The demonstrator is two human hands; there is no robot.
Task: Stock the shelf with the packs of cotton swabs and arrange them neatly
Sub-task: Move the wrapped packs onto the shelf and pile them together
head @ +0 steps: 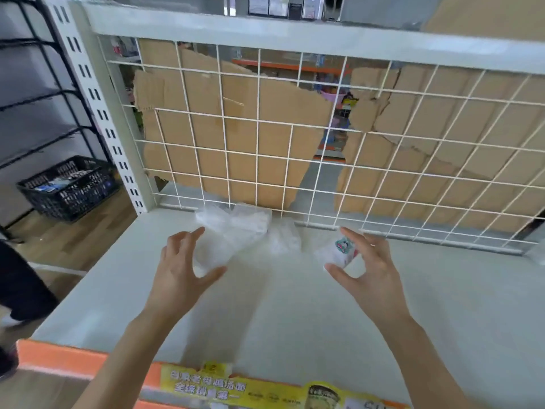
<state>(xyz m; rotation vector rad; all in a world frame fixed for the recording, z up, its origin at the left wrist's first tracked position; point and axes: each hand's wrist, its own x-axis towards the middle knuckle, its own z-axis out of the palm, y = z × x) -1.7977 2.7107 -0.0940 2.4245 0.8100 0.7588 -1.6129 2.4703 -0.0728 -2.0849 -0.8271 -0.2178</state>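
Found left hand (180, 261) spread above clear packs of cotton swabs (236, 228) heaped just ahead of its fingertips. Found right hand (365, 261) spread, labelled pack (339, 252) between thumb and fingers (contact unconfirmed). Judged light, crushable, slippery film; grip across the sides.

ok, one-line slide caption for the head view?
Left hand and right hand spread around clear cotton swab packs on the shelf by its wire grid.

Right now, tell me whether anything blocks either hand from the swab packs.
Nothing visible does. The left hand is right at a clear pack, and the right hand brackets the labelled pack. The wire grid stands behind the packs, not between.
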